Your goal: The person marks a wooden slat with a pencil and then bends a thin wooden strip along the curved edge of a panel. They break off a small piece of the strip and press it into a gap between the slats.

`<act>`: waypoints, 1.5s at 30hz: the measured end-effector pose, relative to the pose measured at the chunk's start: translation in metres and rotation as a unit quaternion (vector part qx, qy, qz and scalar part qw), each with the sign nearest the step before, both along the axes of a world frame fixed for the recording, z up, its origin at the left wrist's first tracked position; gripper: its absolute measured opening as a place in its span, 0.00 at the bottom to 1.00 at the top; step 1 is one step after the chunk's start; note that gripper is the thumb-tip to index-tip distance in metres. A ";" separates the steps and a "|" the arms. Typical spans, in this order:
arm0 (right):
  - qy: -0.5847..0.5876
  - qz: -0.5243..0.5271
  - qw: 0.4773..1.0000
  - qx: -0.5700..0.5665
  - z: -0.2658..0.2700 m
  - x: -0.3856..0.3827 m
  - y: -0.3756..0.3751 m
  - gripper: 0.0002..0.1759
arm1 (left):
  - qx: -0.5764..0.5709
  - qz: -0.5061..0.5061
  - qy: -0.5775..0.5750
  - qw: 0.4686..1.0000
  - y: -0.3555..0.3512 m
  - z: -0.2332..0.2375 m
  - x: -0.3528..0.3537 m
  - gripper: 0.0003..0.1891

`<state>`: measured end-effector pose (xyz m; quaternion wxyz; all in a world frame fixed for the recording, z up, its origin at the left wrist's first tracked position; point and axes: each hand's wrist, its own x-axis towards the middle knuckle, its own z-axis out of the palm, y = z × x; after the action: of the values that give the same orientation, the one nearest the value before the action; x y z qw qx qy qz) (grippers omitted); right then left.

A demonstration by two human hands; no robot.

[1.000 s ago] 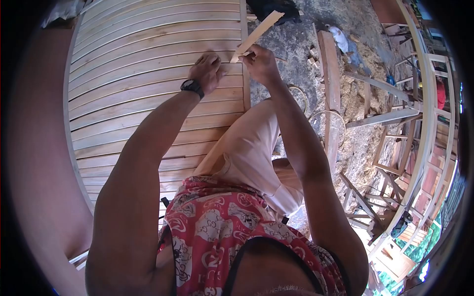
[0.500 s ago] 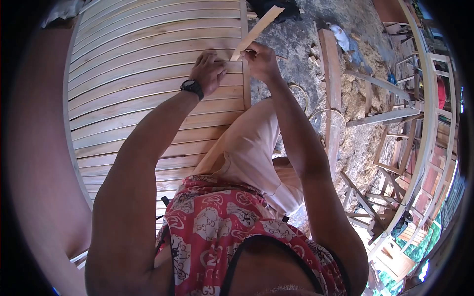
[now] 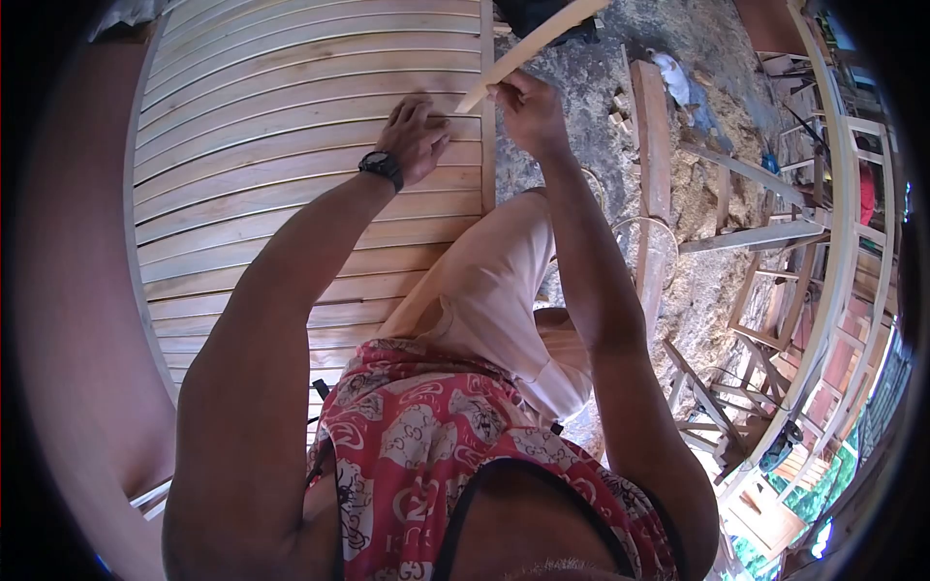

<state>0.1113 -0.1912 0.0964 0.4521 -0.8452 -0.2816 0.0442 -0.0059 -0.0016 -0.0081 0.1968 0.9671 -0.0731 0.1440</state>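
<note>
A large slatted wooden panel (image 3: 291, 150) lies under my hands, with narrow dark gaps between its slats. My left hand (image 3: 417, 140), with a black watch at the wrist, rests on the slats near the panel's right edge, its fingers a little apart and nothing in them. Beside that edge, my right hand (image 3: 531, 108) pinches a thin, pale wooden strip (image 3: 542, 37) near its lower end. The strip slants up and to the right, and its lower tip is over the panel's edge, close to my left fingers.
A long wooden beam (image 3: 651, 145) lies on the rough floor at the right, near a whitish cloth or bag (image 3: 670, 79). Wooden frames (image 3: 765, 237) stand farther right. A dark bundle (image 3: 567, 24) lies behind the strip. My bent leg is beside the panel.
My right hand has moved slightly right with the strip, whose lower tip has lifted or slid up from the slat's end. My left hand has barely moved.
</note>
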 end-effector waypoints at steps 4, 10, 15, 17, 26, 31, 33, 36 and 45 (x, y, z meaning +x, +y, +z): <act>-0.013 0.022 0.995 0.094 0.022 -0.004 -0.003 0.05 | 0.019 -0.008 0.024 0.999 0.001 0.007 0.001 0.16; -0.003 0.053 0.999 -0.014 0.016 -0.027 -0.018 0.08 | 0.059 0.003 0.115 0.992 -0.006 0.018 -0.001 0.23; -0.038 0.039 0.998 0.038 0.012 -0.041 -0.015 0.04 | 0.073 0.007 0.098 0.992 -0.014 0.007 0.000 0.23; -0.036 0.033 0.997 0.062 0.007 -0.044 -0.016 0.04 | 0.075 0.016 0.058 0.995 -0.016 0.002 0.001 0.17; 0.021 0.039 0.996 -0.074 -0.006 -0.055 -0.053 0.11 | -0.038 0.026 0.150 0.988 -0.012 -0.008 -0.009 0.14; -0.039 0.058 0.984 -0.162 -0.064 -0.069 -0.046 0.14 | 0.058 0.036 0.081 0.994 -0.017 0.004 -0.017 0.22; -0.082 0.065 0.978 -0.179 -0.079 -0.070 -0.041 0.15 | 0.065 0.050 0.082 0.993 -0.016 0.000 -0.016 0.22; -0.097 0.087 0.980 -0.151 -0.086 -0.071 -0.036 0.18 | 0.061 0.050 0.055 0.995 -0.013 -0.004 -0.017 0.21; -0.163 0.084 0.969 -0.164 -0.072 -0.076 -0.028 0.24 | 0.080 0.062 0.083 0.991 -0.014 0.008 -0.015 0.23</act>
<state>0.0353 -0.2187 0.0245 0.2503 -0.8769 -0.4102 -0.0109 -0.0211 -0.0156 -0.0001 0.1143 0.9910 -0.0078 0.0693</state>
